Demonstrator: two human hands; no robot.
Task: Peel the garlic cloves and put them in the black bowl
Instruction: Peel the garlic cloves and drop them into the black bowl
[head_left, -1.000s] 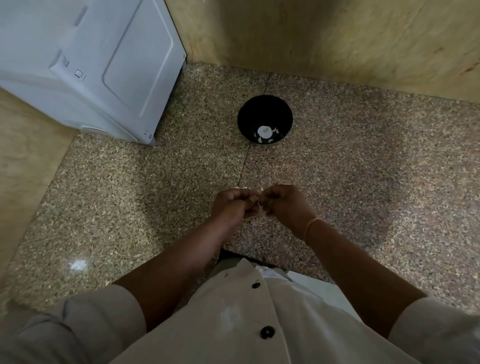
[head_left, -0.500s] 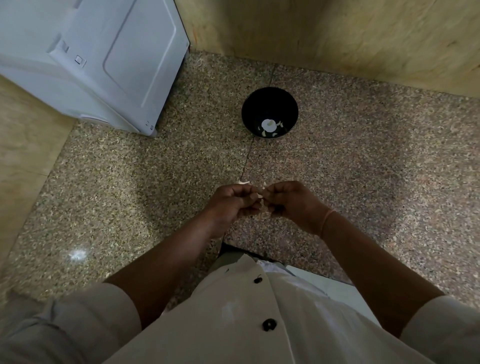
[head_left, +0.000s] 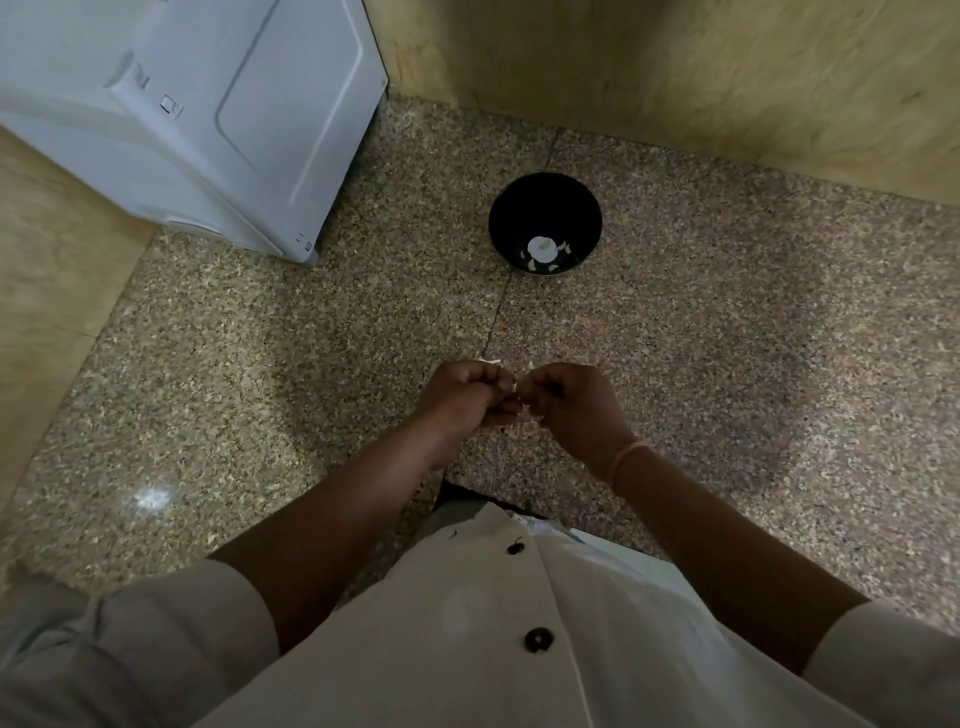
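Clove (head_left: 516, 387): middle of the frame, between our left hand (head_left: 465, 397) and right hand (head_left: 566, 402); only pale slivers show.
Grip: both narrow, curled fingers pinching the clove from either side.
Handling: we judge it light and firm, its skin papery, slick once bare.
Hold: body in one pinch, skin torn from the tip.
Bowl (head_left: 540, 195): upper middle, on the desk (head_left: 727, 338), well apart from our hands, peeled cloves (head_left: 554, 268) inside.
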